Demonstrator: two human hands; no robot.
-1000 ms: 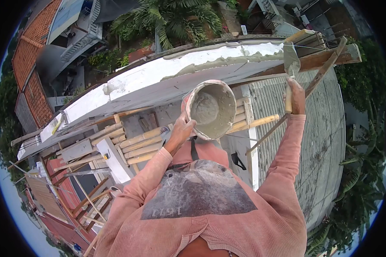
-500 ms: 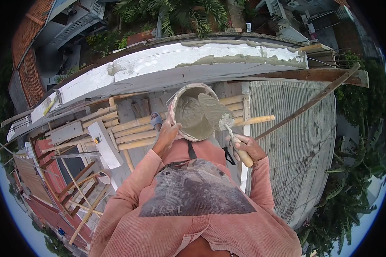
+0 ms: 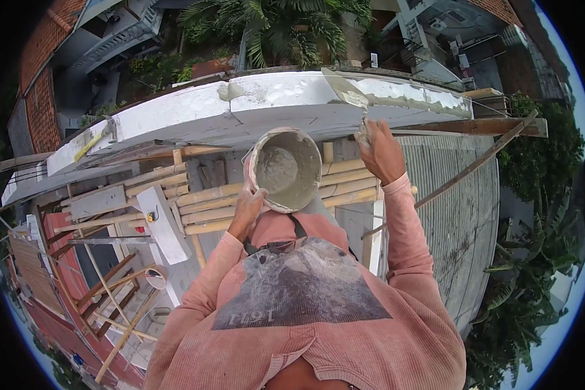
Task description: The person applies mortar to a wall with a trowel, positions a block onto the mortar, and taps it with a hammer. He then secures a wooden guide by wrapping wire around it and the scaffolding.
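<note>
My left hand [image 3: 248,207] grips the rim of a bucket [image 3: 311,162] held in front of my waist. Wet grey mortar [image 3: 279,168] coats its inside and covers the bottom. In my right hand [image 3: 381,153] is the handle of a trowel [image 3: 346,90], raised to the far wall, its blade smeared with mortar. The blade overlaps the top of the white block wall [image 3: 273,91]. To the right of the blade, a band of grey mortar [image 3: 409,103] runs along that top. Most of the trowel's handle is hidden in my fingers.
Bamboo poles [image 3: 214,205] form a platform below me. A white block [image 3: 159,224] with a small yellow item on it lies at the left. Corrugated roofing [image 3: 452,227] spreads to the right, crossed by a slanting wooden strip [image 3: 478,159]. A taut string runs along the wall.
My right hand has lifted the trowel out of the bucket and moved it forward to the wall top. The bucket, still in my left hand, now tilts differently and shows more of its inside.
</note>
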